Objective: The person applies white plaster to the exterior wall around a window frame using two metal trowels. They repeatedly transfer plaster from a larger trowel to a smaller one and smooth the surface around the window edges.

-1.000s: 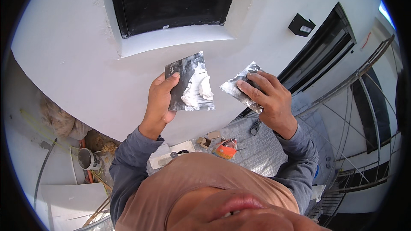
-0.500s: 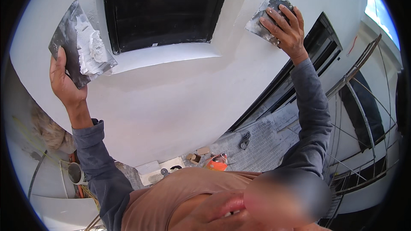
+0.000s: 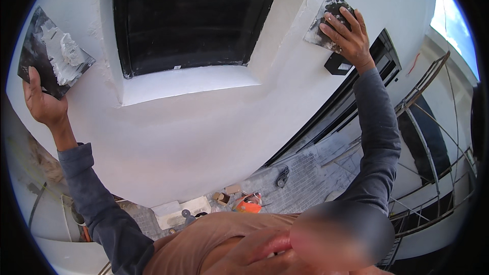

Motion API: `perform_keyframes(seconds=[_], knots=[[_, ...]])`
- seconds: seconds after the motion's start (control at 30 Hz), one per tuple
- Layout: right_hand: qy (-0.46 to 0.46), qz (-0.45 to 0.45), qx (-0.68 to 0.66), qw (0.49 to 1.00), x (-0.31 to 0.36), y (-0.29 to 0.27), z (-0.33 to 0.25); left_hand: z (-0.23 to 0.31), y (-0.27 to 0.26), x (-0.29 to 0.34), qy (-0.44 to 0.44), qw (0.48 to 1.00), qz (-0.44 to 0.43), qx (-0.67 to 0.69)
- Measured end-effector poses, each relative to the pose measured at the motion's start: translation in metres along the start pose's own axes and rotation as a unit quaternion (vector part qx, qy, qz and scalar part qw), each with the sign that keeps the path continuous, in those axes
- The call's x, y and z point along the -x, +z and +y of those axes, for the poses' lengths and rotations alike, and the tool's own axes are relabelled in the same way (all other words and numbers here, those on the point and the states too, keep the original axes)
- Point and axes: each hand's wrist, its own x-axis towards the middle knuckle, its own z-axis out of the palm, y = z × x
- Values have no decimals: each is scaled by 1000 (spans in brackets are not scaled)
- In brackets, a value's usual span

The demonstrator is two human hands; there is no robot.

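My left hand (image 3: pixel 45 104) grips a dark square plasterer's plate (image 3: pixel 36 43) by its lower corner, with the thumb over its face. A thick heap of white putty (image 3: pixel 63 56) sits on that plate, left of the window. Higher on the right, my right hand (image 3: pixel 353 40) has its fingers laid over the back of a square flat putty blade (image 3: pixel 326 18) smeared with white. The blade lies at the white wall (image 3: pixel 168 142) beside the window reveal; its working edge's contact cannot be made out.
A dark window (image 3: pixel 193 25) with a white sill (image 3: pixel 193 84) lies between my hands. Further right stand a dark-framed opening (image 3: pixel 326 117) and metal scaffolding (image 3: pixel 425 127). On the paved floor below lie an orange bag (image 3: pixel 248 204), a small cardboard box (image 3: pixel 220 198) and a dark tool (image 3: pixel 282 177).
My left hand and its putty-loaded plate have moved left, away from the window. My right hand with the blade sits slightly further right and lower. The whole view has shifted a little.
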Motion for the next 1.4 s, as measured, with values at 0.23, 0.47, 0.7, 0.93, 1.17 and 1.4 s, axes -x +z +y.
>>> perform_keyframes(seconds=[0.23, 0.47, 0.7, 0.93, 1.17, 1.4], knots=[[-4, 40, 37, 999, -28, 8, 30, 11, 2, 1, 231, 938, -50, -256], [-8, 55, -38, 998, -27, 25, 25, 7, -4, 4, 196, 959, -49, -196], [156, 57, 149, 975, -28, -8, 15, -10, -22, -2, 204, 962, -78, -165], [172, 37, 146, 974, -32, 12, -73, -8, -29, 0, 273, 910, -75, -302], [150, 49, 32, 987, 7, -21, -98, -5, -31, -2, 295, 896, -74, -324], [51, 136, 28, 989, -31, 32, -1, -6, -32, -4, 307, 886, -73, -339]])
